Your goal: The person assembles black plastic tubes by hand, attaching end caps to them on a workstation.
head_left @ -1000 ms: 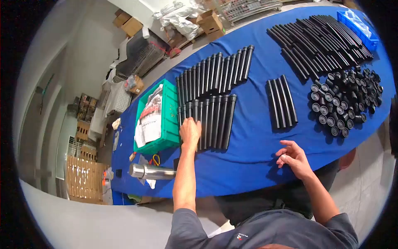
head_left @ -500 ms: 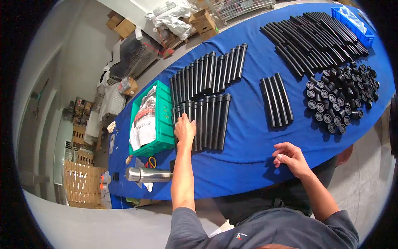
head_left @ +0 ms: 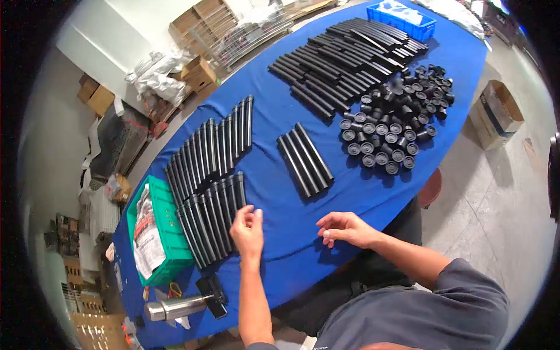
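Note:
My left hand [head_left: 248,232] is raised beside the right end of the front row of capped black tubes [head_left: 211,219]. Its fingers curl loosely, a little apart from the thumb, and no object shows in them. My right hand [head_left: 345,229] hovers over the blue cloth with half-bent fingers spread and nothing held. Between and beyond the hands lies a small group of black tubes without caps [head_left: 304,158]. A second row of capped tubes [head_left: 204,149] lies behind the front one.
A green crate [head_left: 169,233] holding printed bags stands left. Near it lie a metal cylinder [head_left: 175,308] and a black phone-like object [head_left: 213,296]. A pile of black caps [head_left: 388,137], many loose tubes [head_left: 338,64] and a blue bin [head_left: 429,30] occupy the far right.
My left hand has come off the capped tubes and moved right, toward my right hand. My right hand stays half-open. The camera view has turned to the right.

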The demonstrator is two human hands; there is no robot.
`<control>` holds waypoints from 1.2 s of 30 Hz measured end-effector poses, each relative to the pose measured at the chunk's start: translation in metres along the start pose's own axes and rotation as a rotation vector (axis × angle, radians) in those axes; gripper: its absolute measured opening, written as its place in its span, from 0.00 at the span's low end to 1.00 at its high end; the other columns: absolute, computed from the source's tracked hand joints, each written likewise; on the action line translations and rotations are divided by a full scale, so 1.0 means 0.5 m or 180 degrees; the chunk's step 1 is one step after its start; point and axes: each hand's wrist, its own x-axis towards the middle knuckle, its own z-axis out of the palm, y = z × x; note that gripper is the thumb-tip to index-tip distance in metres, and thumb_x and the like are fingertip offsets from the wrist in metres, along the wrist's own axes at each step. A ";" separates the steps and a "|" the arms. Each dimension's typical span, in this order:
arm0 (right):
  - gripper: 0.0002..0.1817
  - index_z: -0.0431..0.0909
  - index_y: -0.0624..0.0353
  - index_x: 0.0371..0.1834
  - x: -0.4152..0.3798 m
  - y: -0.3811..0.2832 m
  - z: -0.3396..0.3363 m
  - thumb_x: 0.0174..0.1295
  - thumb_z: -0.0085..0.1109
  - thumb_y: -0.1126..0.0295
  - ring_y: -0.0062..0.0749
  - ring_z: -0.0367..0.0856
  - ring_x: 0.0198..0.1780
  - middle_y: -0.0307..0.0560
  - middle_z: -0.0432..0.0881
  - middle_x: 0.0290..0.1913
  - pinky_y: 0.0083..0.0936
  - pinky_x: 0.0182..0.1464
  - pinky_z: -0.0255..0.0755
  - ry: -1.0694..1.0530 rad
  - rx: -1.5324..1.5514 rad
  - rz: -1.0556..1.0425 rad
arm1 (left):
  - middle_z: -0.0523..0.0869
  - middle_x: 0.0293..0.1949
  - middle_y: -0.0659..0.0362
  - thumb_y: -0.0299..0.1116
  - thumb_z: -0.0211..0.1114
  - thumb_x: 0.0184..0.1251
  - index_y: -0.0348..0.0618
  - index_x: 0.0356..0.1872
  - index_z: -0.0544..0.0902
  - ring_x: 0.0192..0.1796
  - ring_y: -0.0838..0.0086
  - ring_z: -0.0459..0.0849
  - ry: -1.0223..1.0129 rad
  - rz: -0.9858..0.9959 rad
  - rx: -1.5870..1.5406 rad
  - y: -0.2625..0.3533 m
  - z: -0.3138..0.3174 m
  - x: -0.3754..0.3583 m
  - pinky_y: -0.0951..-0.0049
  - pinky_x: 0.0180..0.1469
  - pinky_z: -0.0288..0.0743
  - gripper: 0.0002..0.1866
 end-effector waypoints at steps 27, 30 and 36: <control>0.15 0.85 0.64 0.48 -0.052 -0.128 -0.008 0.66 0.71 0.64 0.29 0.86 0.43 0.46 0.88 0.43 0.30 0.46 0.79 0.0658 -0.2399 -0.0996 | 0.82 0.28 0.66 0.28 0.68 0.71 0.35 0.44 0.86 0.26 0.86 0.74 -0.0215 0.0012 -0.0782 -0.057 0.139 -0.081 0.80 0.29 0.68 0.07; 0.11 0.83 0.62 0.46 -0.044 -0.258 -0.074 0.64 0.69 0.69 0.47 0.83 0.42 0.52 0.84 0.39 0.39 0.45 0.78 0.1291 -0.3635 -0.1871 | 0.80 0.25 0.69 0.28 0.68 0.72 0.36 0.43 0.86 0.25 0.86 0.73 -0.0139 0.0149 -0.0751 -0.048 0.141 -0.077 0.79 0.27 0.66 0.06; 0.30 0.73 0.49 0.64 -0.030 -0.447 -0.333 0.55 0.69 0.68 0.57 0.81 0.57 0.56 0.75 0.57 0.48 0.56 0.79 0.2632 -0.5647 -0.0484 | 0.86 0.31 0.61 0.27 0.68 0.71 0.34 0.42 0.86 0.32 0.80 0.80 -0.0213 -0.0083 -0.0634 -0.038 0.137 -0.077 0.75 0.37 0.76 0.07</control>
